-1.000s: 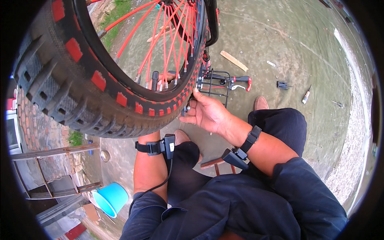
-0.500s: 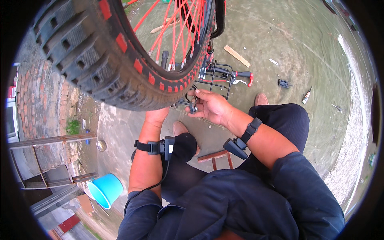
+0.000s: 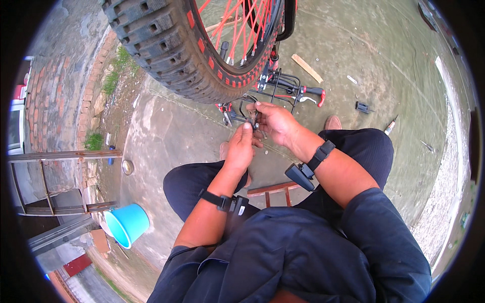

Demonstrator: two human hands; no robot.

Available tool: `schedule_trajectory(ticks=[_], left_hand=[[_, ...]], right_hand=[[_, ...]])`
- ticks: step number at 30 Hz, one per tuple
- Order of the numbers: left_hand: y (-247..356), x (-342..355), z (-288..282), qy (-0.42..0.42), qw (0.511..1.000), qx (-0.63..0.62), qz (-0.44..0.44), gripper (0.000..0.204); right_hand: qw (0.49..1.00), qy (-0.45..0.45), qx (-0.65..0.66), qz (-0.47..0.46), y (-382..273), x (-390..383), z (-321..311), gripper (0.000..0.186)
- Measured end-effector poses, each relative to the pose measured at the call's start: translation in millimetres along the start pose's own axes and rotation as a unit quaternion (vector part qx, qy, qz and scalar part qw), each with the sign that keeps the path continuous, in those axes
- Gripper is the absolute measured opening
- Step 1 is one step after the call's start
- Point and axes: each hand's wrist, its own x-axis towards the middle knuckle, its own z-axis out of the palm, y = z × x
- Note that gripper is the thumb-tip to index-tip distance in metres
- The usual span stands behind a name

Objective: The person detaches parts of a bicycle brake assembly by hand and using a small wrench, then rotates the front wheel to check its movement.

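Observation:
A bicycle wheel with a knobby black tyre (image 3: 166, 55) and red spokes rises in front of me, at the top of the view. Just below the tyre, both hands meet at a small dark metal part (image 3: 254, 124) with a thin black cable or rod near it; its exact kind is hard to make out. My right hand (image 3: 281, 126) pinches it from the right, thumb and fingers curled round. From the left, my left hand (image 3: 240, 147) presses its thumb against the lower end, fingers bent beneath. Fingers partly hide the part.
Beyond my hands are a black wire rack (image 3: 277, 87) and a handlebar grip (image 3: 314, 91) with a red-tipped lever. A wooden strip (image 3: 307, 68), a small black block (image 3: 362, 107) and a tube (image 3: 391, 125) lie on the floor. A blue bucket (image 3: 127, 225) stands left, a low stool (image 3: 273, 190) between my legs.
My left hand has come out from behind the tyre and moved right to the part in my right hand. The view has shifted, so the wheel sits higher and further right.

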Motion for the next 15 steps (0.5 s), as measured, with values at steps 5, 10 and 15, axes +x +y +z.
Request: schedule_trajectory(ticks=[5, 10, 15], left_hand=[[-4.6, 7.9, 4.1, -0.029, 0.999, -0.001, 0.037, 0.045], [-8.7, 4.9, 6.7, -0.063, 0.994, 0.058, 0.071, 0.045], [0.6, 1.9, 6.7, -0.028, 0.996, 0.06, 0.053, 0.046]], right_hand=[[0.999, 0.027, -0.017, 0.002, -4.1, -0.2, -2.9, 0.027], [0.987, 0.072, -0.133, -0.062, -5.2, 15.6, 2.0, 0.035], [0.967, 0.081, -0.207, -0.126, -2.9, 24.4, 3.3, 0.039]])
